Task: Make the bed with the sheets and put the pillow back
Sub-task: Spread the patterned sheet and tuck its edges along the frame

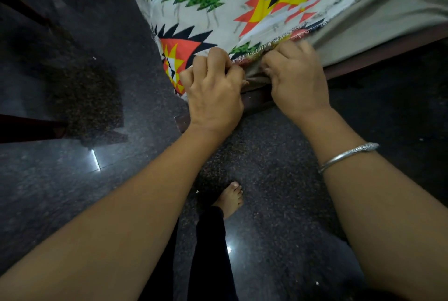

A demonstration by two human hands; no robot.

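Head view: looking straight down at the corner of the bed, both arms reaching forward.
Left hand (213,92): fingers curled in tight, knuckles up, gripping the frayed edge of the patterned sheet (218,9) right at the mattress corner. The thumb side presses against the orange and yellow star print.
Left arm: bare forearm coming in from the lower left, wrist pretty much straight.
Right hand (298,80): fingers hooked under too, with the tips buried in the fabric, so it has hold of the same frayed hem just beside the left hand. I can't tell whether it has also caught the plain cloth underneath.
Right arm: comes in from the lower right, with a silver bangle (349,155) sitting partway up the forearm.
Sheet: cream with green, black, orange and yellow zigzag shapes. It's draped over the top and left side of the mattress, and its raw edge runs along the near side where the hands are.
Mattress (388,17): greyish and uncovered on the right, past the sheet's edge.
Bed frame (388,60): dark wood, showing just below the mattress and between the two wrists.
Floor (72,179): dark speckled polished stone with a couple of bright light reflections.
Foot (230,199): bare, on the floor below the hands, with a black trouser leg (208,252) above it.
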